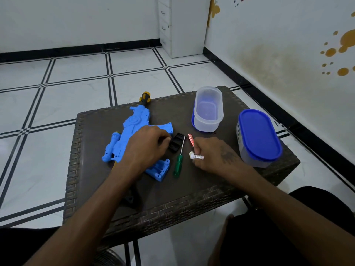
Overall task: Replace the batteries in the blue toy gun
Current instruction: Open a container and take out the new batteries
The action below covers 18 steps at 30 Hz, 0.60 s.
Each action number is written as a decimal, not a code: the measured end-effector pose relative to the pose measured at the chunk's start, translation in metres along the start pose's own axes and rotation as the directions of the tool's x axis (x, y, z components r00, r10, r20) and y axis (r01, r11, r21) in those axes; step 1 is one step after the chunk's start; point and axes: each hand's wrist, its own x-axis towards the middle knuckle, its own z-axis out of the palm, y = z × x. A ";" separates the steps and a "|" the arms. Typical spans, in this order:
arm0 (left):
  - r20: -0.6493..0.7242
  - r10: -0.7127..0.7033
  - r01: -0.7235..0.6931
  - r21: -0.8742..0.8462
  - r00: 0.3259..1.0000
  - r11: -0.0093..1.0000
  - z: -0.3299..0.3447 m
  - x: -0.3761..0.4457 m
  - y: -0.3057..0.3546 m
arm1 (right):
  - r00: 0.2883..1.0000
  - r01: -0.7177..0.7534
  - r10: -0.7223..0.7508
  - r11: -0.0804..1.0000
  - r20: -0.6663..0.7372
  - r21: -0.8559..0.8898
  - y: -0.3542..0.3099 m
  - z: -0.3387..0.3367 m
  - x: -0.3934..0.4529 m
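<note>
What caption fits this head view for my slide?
Left hand rests on the blue toy gun; right hand holds a battery beside a green screwdriver.

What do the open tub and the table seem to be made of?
Open tub: probably translucent plastic, smooth; the blue beneath shows through its walls. Table: dark brown with a woven-pattern border, perhaps moulded plastic imitating rattan; its flat top has a slight sheen.

No text, brand, number or sign can be read anywhere; the small white battery (196,156) bears print, but it is too blurred to make out.
</note>
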 end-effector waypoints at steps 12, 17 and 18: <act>0.085 -0.354 0.329 0.223 0.931 0.918 -0.003 -0.025 -0.033 | 0.962 0.035 0.025 0.976 -0.271 0.214 0.007 -0.047 0.008; 0.162 -0.372 0.326 0.254 0.914 0.911 -0.011 -0.020 -0.028 | 0.934 -0.103 0.105 0.994 -0.340 0.024 0.028 -0.068 0.061; 0.166 -0.372 0.323 0.260 0.913 0.910 -0.012 -0.019 -0.027 | 0.942 -0.133 0.123 0.991 -0.313 -0.010 0.032 -0.069 0.071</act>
